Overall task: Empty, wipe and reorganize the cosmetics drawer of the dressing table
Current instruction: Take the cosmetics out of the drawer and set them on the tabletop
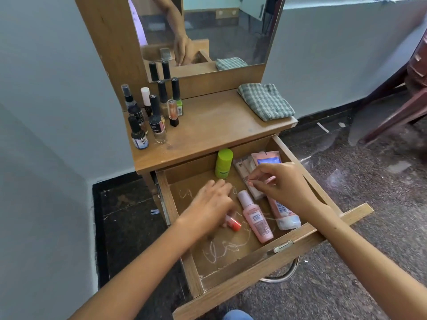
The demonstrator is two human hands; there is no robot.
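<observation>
The wooden drawer (307, 239) of the dressing table stands pulled out, with white scribbles on its floor. Inside lie a pink bottle (254, 218), a pink tube with a white cap (283, 212), several sachets (247, 167) and an upright green roll-on (223, 163). My left hand (208, 204) reaches into the drawer, blurred, fingers spread over a small red-orange bottle (233, 224) that peeks out beneath it. My right hand (282, 181) hovers over the sachets and the tube, pinching something small and thin that I cannot identify. Several nail polish bottles (152, 114) stand on the tabletop at left.
A folded green checked cloth (265, 101) lies on the tabletop (212, 125) at right. The mirror (219, 31) rises behind it. Grey walls close in on the left, and dark wooden furniture (404, 100) stands at right on the speckled floor.
</observation>
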